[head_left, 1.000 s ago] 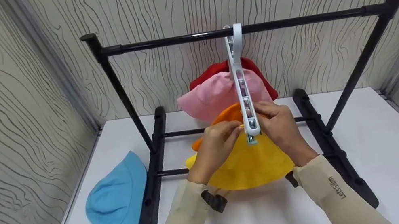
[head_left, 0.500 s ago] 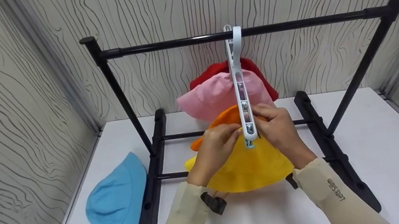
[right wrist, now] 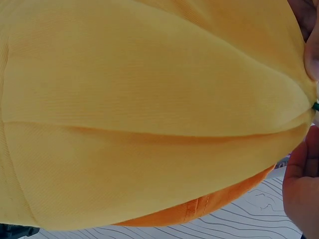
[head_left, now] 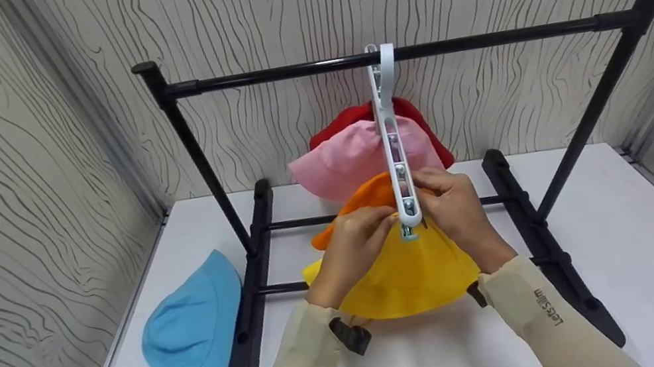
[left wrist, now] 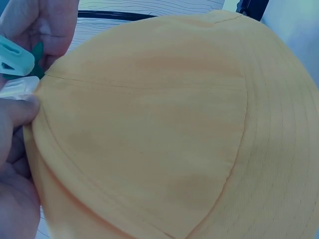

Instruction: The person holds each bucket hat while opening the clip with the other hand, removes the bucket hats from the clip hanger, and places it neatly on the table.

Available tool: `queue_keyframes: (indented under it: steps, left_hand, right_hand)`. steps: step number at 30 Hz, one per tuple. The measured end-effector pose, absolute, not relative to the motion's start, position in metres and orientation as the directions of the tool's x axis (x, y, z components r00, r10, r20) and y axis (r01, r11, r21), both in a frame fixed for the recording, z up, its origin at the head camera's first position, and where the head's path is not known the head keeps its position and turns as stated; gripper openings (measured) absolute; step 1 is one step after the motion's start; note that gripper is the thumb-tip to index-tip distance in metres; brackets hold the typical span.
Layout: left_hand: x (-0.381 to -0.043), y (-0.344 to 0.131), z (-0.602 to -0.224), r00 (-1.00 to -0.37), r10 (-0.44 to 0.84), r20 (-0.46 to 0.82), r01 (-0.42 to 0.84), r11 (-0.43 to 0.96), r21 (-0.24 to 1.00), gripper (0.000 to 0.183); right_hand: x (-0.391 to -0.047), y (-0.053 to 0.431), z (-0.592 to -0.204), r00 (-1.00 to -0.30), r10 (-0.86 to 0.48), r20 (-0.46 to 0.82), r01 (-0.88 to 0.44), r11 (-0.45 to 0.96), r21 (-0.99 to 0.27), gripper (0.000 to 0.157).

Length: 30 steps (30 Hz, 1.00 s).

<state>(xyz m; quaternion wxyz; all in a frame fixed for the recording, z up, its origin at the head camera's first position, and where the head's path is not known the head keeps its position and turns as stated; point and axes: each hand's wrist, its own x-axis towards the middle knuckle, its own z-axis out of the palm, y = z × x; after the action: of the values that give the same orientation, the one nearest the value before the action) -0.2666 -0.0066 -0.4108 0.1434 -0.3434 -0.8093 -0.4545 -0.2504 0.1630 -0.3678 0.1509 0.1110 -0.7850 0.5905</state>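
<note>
A yellow bucket hat [head_left: 411, 276] hangs crown up beneath the front end of a white clip hanger [head_left: 399, 164]. My left hand [head_left: 351, 246] pinches its top; in the left wrist view the left thumb [left wrist: 20, 112] presses the crown fabric beside a pale clip piece. On the other side my right hand [head_left: 456, 208] has curled fingers at a green clip [left wrist: 37, 55] on the hanger, close against the crown tip. In the right wrist view the yellow crown covers most of the picture. The hanger partly hides the right fingertips in the head view.
The hanger hooks over the bar of a black rack [head_left: 294, 71]. Behind the yellow hat hang an orange hat [head_left: 378, 188], a pink hat [head_left: 340, 161] and a red hat [head_left: 343, 121]. A blue bucket hat [head_left: 192, 335] lies on the white table, left of the rack foot.
The hanger's front end shifts slightly left and down, then up a little. Both hands keep their places at the top of the yellow hat.
</note>
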Motion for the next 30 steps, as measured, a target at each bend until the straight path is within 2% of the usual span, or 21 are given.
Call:
queue_keyframes:
  steps: [8,19,24,30]
  left_hand:
    - [-0.269,-0.0076,-0.4122,-0.728,0.427,0.537,0.68,0.346,0.646,0.027]
    - [-0.27,-0.0092,-0.4166,-0.715,0.429,0.552,0.695,0.348,0.629,0.024]
    - [-0.2684,-0.0106,-0.4183,-0.728,0.428,0.536,0.68,0.347,0.646,0.024]
    - [-0.267,-0.0127,-0.4206,-0.743,0.423,0.519,0.663,0.356,0.659,0.023]
  right_hand:
    - [-0.2545,0.1624,-0.3681,-0.93,0.023,0.367,-0.341,0.316,-0.885,0.029]
    - [-0.2561,0.1635,-0.369,-0.936,0.01,0.351,-0.332,0.301,-0.894,0.031]
    - [-0.2554,0.1638,-0.3692,-0.942,0.015,0.336,-0.32,0.273,-0.907,0.03]
    - [-0.2523,0.1655,-0.3691,-0.954,-0.014,0.298,-0.296,0.168,-0.94,0.035]
